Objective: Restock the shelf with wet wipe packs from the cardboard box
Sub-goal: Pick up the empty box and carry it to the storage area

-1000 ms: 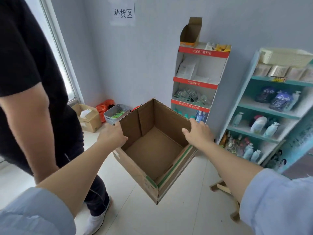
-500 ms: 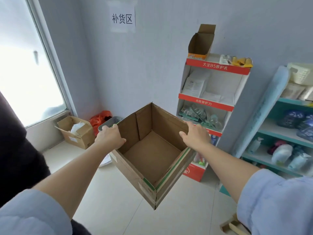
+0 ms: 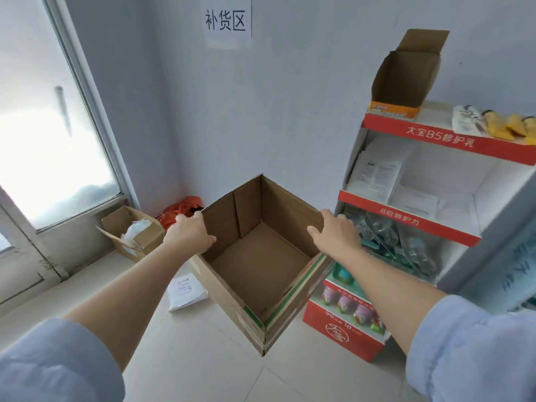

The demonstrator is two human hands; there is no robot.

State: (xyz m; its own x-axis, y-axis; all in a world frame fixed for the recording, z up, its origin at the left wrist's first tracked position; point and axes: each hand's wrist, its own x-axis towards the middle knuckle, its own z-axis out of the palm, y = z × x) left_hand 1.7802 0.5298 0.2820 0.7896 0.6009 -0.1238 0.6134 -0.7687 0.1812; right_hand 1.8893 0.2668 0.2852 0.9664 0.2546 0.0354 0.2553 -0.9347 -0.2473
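Cardboard box (image 3: 255, 265) sits dead centre of the frame, held up in the air over the pale tiled floor (image 3: 203, 367), open top facing the camera and one corner pointing down toward the bottom edge. You can see straight down to its plain brown bottom, and there's green tape along the lower right rim.

Left hand (image 3: 188, 235) grips the left wall of the box, with the thumb hooked over the rim to the inside and the fingers wrapped round the outside. Right hand (image 3: 336, 236) does the same on the right wall, fingers curled over the top edge. Both arms come in from the bottom corners in light blue sleeves (image 3: 58, 364).

Just right of the box is the red and white display shelf (image 3: 406, 220), running up the right side of the frame. It's got bottles (image 3: 351, 306) on the lowest tier, clear packets above them, white leaflets higher up and yellow pouches (image 3: 504, 127) on top. A small open carton (image 3: 406, 74) stands on the top tier too.

Left of the box, down on the floor, there's a white packet (image 3: 187, 291), an orange bag (image 3: 182, 210) in the corner, and a smaller open box (image 3: 132, 232) under the window (image 3: 43, 126). A paper sign (image 3: 227, 21) is stuck on the wall at top centre.
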